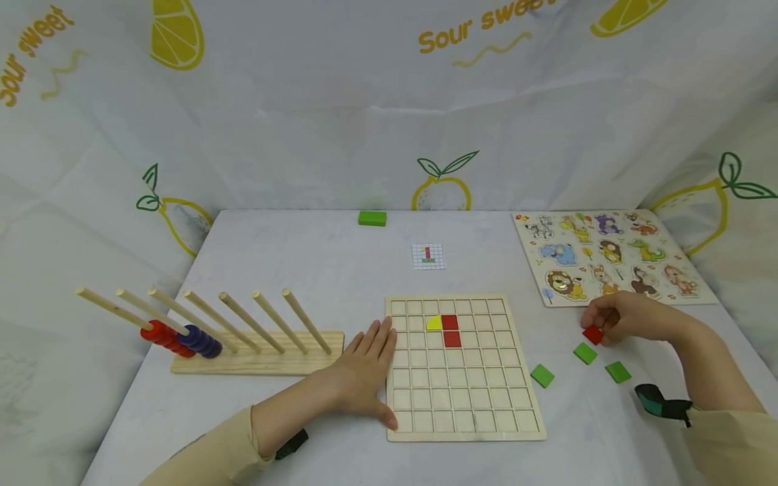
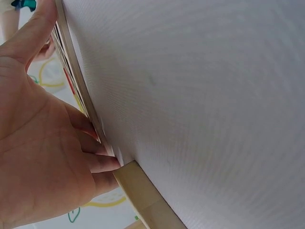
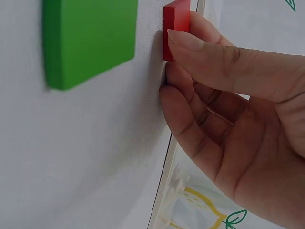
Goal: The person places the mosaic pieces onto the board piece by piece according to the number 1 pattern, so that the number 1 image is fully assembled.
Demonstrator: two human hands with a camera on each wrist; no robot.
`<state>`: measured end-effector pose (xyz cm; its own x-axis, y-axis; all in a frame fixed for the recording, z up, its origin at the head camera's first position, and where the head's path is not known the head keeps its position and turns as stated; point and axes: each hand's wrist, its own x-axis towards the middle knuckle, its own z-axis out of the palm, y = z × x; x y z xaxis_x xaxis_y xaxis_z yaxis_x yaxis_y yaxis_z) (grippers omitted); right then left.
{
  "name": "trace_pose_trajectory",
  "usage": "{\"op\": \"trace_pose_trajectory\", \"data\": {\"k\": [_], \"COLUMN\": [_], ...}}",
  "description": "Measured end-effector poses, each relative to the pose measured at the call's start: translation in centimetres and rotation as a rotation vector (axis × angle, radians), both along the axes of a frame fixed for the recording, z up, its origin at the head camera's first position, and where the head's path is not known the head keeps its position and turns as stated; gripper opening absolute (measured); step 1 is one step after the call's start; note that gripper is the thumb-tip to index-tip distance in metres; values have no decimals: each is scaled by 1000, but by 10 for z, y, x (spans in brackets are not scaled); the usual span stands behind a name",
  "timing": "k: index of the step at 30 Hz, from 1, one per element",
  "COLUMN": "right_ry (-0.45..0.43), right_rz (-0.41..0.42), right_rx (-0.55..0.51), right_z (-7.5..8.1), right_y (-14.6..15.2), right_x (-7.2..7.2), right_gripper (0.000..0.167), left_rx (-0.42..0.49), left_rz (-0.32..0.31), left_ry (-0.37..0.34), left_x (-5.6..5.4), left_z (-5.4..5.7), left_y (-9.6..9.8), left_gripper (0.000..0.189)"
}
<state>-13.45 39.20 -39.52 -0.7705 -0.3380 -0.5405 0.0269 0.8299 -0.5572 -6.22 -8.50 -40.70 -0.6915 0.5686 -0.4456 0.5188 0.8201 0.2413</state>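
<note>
Red tile (image 1: 592,335): clamped btwn thumb & fingers of R hand (image 1: 635,320), on R side of white tbl (image 1: 292,256); can't tell if tile touches tbl.
R hand: fingers bent, nr bottom edge of animal puzzle board (image 1: 531,278).
L hand (image 1: 363,374): fingers straight, thumb well apart from them, touching L edge of wooden grid board (image 1: 474,401); grips nothing.
Grid board: mid-tbl, flat; yellow rounded tile (image 1: 434,323) in upper part, L of & right beside top one of 2 placed red tiles (image 1: 452,339), which sit one above the other.
Green tiles (image 1: 618,372): 3 pcs flat on tbl, btwn grid board & R forearm; one is just below the held red tile in head view.
Pattern card (image 1: 428,256): flat, beyond grid board.
Green block (image 1: 372,219): far edge of tbl, L of card.
Peg rack (image 1: 255,364): wooden, 7 pegs, L of grid board; red rings (image 1: 165,339) on leftmost peg, blue rings (image 1: 200,341) on next.
</note>
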Motion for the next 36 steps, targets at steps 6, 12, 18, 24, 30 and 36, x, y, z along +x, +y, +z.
{"op": "trace_pose_trajectory", "data": {"k": [6,12,18,24,30,36], "right_ry": [11,47,77,86,120,217], "right_rz": [-5,2,-7,10,44,82], "right_rx": [9,35,49,31,46,-26], "right_z": [-1,-1,-1,1,3,12], "right_y": [0,-1,-3,-6,-13,-33], "right_x": [0,1,1,1,2,2], "right_gripper": [26,26,26,25,14,11], "left_rx": [4,-6,-7,-2,-5,-1], "left_rz": [-1,-3,-4,-3,-4,0], "left_ry": [2,10,10,12,13,11], "left_x": [0,-1,-1,-1,-1,-1], "left_z": [-1,-1,-2,-2,-3,-2], "left_y": [0,0,0,0,0,0], "left_gripper": [135,135,136,136,136,136]}}
